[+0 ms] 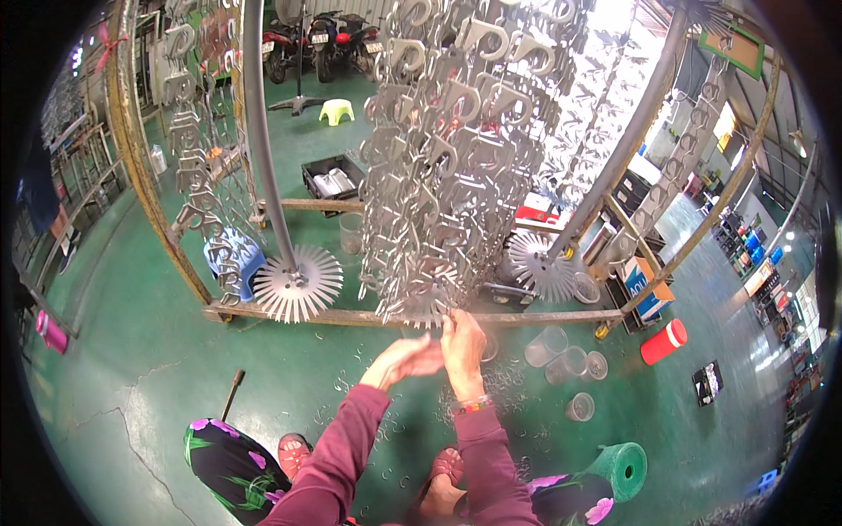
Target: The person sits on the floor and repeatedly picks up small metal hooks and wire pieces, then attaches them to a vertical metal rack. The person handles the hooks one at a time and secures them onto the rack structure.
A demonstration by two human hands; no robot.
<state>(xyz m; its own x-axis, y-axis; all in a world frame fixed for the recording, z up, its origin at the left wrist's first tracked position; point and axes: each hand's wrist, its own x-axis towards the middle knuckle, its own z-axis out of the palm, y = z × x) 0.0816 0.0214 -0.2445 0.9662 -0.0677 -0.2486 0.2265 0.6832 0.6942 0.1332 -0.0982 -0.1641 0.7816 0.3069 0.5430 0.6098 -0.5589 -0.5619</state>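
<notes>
My right hand (465, 351), with a beaded bracelet at the wrist, is raised to the lower end of a dense cluster of hanging metal hook-shaped parts (447, 158). Its fingers are pinched together; what lies between them is too small to make out. Close beside it on the left is my left hand (405, 359), somewhat blurred, with its fingers stretched toward the right wrist. A slotted metal disc (430, 302) shows at the bottom of the cluster, just above my fingers. Small curved metal hooks (504, 386) lie scattered on the green floor below.
The rack's bottom bar (368, 317) runs across behind my hands. Slotted discs (298, 283) end the poles on either side. Clear plastic cups (546, 346) stand at right, near a red cylindrical container (664, 342) and a green roll (624, 472). A blue stool (235, 263) stands left.
</notes>
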